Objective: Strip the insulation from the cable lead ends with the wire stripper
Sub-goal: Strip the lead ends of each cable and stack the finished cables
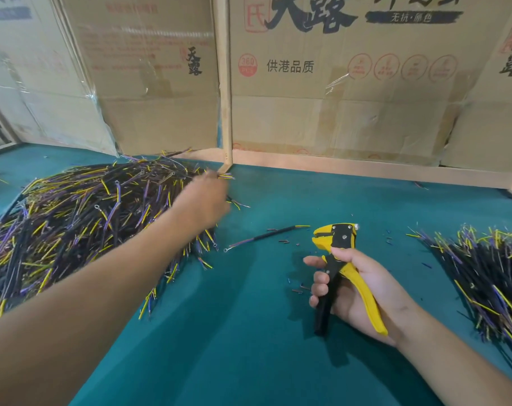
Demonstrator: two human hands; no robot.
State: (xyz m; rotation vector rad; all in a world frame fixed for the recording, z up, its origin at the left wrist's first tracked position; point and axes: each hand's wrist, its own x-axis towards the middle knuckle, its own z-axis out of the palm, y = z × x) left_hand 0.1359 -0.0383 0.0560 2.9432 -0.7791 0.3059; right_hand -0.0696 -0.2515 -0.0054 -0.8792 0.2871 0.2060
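Reaching at ten o'clock, my left hand (pixel 203 200) blurred over the black-sheathed cable heap (pixel 82 218), grasp unclear; my right hand (pixel 363 291) clenched the yellow-handled wire stripper (pixel 341 259). Light, floppy cables wanted mid-sheath pinching.

Left arm stretched forward, left hand (pixel 203 200) blurred, right hand (pixel 354 291) curled around handles, palm up

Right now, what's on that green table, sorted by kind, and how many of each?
Wire stripper: 1, held in the right hand
Big cable piles: 2, left pile and right pile
Loose single cable: 1
Left hand, blurred, reaching at the left pile
Total: 4
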